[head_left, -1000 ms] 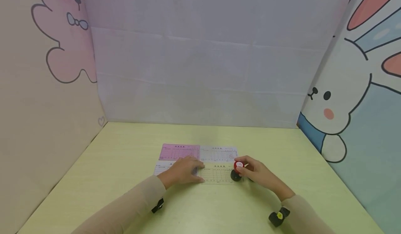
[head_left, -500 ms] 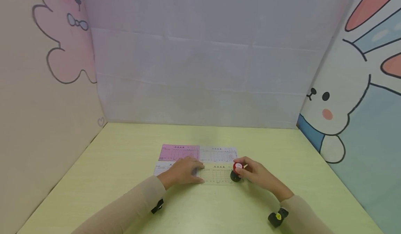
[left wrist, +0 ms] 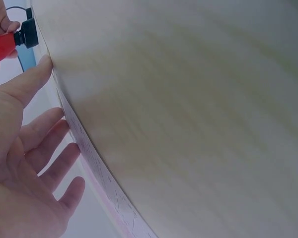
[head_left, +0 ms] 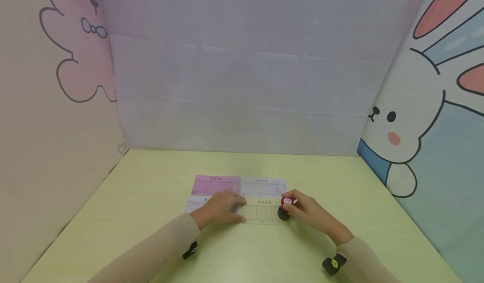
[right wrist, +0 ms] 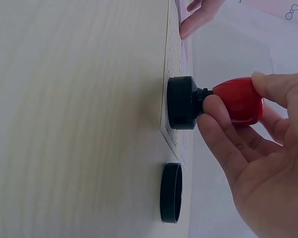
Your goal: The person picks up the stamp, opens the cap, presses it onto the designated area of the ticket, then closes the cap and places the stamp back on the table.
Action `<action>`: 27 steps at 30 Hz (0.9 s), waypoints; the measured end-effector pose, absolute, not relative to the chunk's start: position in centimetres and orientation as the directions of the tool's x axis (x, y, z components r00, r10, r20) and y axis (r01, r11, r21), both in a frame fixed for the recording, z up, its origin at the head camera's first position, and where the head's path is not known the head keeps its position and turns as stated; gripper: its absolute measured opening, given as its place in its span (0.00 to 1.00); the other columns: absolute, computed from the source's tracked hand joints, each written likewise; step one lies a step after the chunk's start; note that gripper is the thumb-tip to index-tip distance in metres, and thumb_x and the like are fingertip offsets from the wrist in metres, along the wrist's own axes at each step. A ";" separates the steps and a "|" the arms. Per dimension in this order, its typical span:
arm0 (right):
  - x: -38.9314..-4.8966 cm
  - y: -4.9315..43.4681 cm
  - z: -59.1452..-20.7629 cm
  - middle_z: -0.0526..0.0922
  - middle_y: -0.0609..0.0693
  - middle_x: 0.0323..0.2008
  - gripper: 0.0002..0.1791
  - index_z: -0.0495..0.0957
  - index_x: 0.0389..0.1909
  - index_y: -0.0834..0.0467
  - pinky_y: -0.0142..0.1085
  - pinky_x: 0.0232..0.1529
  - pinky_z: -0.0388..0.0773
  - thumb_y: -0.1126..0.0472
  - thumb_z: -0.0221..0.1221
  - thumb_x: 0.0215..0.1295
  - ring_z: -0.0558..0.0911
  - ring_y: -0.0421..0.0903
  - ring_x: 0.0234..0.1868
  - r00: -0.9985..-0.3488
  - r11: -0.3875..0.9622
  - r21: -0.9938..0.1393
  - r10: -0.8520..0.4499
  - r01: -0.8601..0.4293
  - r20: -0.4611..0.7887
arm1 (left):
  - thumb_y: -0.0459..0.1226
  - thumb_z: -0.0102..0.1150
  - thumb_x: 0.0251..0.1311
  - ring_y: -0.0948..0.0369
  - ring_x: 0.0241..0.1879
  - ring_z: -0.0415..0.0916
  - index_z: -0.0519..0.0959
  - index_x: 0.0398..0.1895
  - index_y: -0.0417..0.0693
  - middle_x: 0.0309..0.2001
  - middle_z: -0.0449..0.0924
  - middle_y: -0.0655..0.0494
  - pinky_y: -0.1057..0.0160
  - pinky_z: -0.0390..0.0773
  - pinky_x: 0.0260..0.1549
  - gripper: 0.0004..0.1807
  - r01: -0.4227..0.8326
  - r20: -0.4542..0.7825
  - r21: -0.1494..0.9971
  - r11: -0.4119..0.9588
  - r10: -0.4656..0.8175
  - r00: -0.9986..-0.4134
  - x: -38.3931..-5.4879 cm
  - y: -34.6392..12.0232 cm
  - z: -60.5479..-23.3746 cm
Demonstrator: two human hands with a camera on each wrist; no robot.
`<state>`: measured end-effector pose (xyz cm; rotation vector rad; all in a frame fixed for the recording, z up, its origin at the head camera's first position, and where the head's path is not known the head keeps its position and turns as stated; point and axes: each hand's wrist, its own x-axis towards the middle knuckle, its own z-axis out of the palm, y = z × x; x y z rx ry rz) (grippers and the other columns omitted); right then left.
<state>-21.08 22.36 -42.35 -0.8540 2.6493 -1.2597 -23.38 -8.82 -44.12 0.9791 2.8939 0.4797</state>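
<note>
My right hand (head_left: 311, 210) holds a round stamp (right wrist: 238, 100) by its red handle, thumb on the handle's top end and fingers around its side. The stamp's black base (right wrist: 181, 103) stands at the right end of a yellow printed form (head_left: 261, 212). My left hand (head_left: 223, 206) lies with spread fingers over the inner edges of the forms, its thumb and index fingertips at the yellow sheet's left side. A pink form (head_left: 211, 185), a white form (head_left: 263, 186) and a bluish-white form (head_left: 193, 203), partly hidden by the left hand, adjoin it.
A black round cap (right wrist: 171, 193) lies on the table near the form's corner, hidden under the right hand in the head view. The pale yellow table (head_left: 242, 253) meets a white back curtain (head_left: 242, 85). Side walls carry cartoon drawings. Black straps circle both wrists.
</note>
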 end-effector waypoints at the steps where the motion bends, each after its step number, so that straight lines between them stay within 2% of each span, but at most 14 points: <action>1: -21.1 22.3 -42.3 0.80 0.49 0.42 0.19 0.71 0.60 0.66 0.32 0.35 0.77 0.60 0.55 0.76 0.80 0.42 0.36 -0.840 0.505 -0.739 -0.520 -0.447 0.153 | 0.55 0.70 0.57 0.52 0.63 0.72 0.81 0.60 0.50 0.61 0.79 0.55 0.46 0.70 0.61 0.31 0.582 0.051 0.308 0.752 0.598 -0.800 -23.4 -8.8 -44.1; 12: -21.1 22.2 -42.4 0.80 0.50 0.42 0.18 0.70 0.60 0.67 0.32 0.35 0.76 0.61 0.54 0.76 0.79 0.42 0.36 -0.841 0.505 -0.741 -0.521 -0.442 0.147 | 0.55 0.70 0.57 0.52 0.63 0.72 0.81 0.60 0.50 0.61 0.79 0.55 0.47 0.70 0.61 0.31 0.580 0.047 0.302 0.757 0.595 -0.802 -23.5 -8.7 -44.3; 27: -21.2 22.4 -42.8 0.78 0.50 0.44 0.21 0.69 0.61 0.66 0.33 0.39 0.77 0.56 0.54 0.77 0.79 0.43 0.39 -0.844 0.502 -0.757 -0.524 -0.419 0.120 | 0.56 0.69 0.56 0.52 0.63 0.71 0.81 0.60 0.52 0.61 0.79 0.56 0.46 0.70 0.61 0.31 0.575 0.044 0.299 0.762 0.591 -0.806 -23.5 -8.8 -44.4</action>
